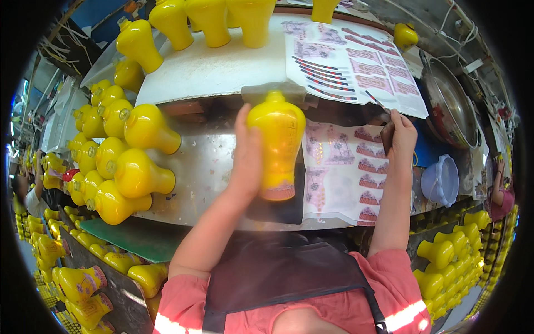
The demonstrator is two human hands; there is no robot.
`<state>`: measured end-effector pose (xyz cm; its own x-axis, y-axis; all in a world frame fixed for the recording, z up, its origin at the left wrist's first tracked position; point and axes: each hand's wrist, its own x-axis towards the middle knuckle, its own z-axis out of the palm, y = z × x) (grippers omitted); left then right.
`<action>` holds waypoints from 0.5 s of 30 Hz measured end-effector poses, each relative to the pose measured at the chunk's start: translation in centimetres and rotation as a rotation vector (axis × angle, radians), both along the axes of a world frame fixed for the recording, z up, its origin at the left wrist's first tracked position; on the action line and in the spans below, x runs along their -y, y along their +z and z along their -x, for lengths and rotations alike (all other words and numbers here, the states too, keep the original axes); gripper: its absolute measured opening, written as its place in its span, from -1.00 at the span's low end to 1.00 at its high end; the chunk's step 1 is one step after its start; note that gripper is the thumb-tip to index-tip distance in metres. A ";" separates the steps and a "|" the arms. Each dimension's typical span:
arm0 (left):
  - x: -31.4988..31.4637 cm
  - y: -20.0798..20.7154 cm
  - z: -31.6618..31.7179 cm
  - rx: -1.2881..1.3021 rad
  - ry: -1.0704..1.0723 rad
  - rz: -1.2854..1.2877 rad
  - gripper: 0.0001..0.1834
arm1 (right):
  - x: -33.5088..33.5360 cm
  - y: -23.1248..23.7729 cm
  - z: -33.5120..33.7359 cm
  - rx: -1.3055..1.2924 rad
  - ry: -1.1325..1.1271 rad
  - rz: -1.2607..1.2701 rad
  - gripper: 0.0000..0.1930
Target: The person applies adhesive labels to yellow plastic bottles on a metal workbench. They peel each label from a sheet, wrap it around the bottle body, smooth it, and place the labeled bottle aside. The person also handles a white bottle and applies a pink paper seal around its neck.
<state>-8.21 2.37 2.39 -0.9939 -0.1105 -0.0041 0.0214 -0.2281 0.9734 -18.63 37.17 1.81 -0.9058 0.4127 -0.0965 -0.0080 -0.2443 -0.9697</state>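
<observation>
Left grip (pixel 248 157) holds a yellow bottle (pixel 278 142), contents hidden; right grip (pixel 403 133) pinches a striped strip (pixel 376 101).

Glossy shoulder-bulged vase (pixel 275 131): I read bright yellow, with a pinkish-brown patterned band at its foot. Thin paper-like strip (pixel 376 100) in the right hand (pixel 403 132): dark. Upper flat print sheet (pixel 410 101): white ground, lilac and dull-red motifs, dark strips flecked red. Lower flat print sheet (pixel 338 195): white, lilac floral figures, a column of purple-red shapes. Small round tub (pixel 440 181): pale lavender-blue. I also note a flat board (pixel 119 239), deep green; bib apron (pixel 267 273), dark maroon; cloth shirt (pixel 392 275), coral pink.
</observation>
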 end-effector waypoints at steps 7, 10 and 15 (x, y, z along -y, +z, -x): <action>0.0 0.6 0.7 0.029 -0.078 -0.266 -0.36 | 7.8 8.3 -1.5 -0.097 0.185 -0.743 -0.75; 0.8 0.4 1.0 0.006 -0.068 -0.210 -0.41 | 12.6 12.2 -1.5 0.021 0.575 -0.590 -0.77; 1.7 1.7 2.1 -0.132 0.120 0.079 -0.50 | 19.1 15.0 -1.2 -0.080 0.845 -0.351 -0.77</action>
<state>-10.29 0.65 4.09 -0.9648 -0.2234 0.1390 0.1727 -0.1388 0.9752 -17.42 18.03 16.78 -0.9180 -0.3962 -0.0152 -0.0305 0.1089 -0.9936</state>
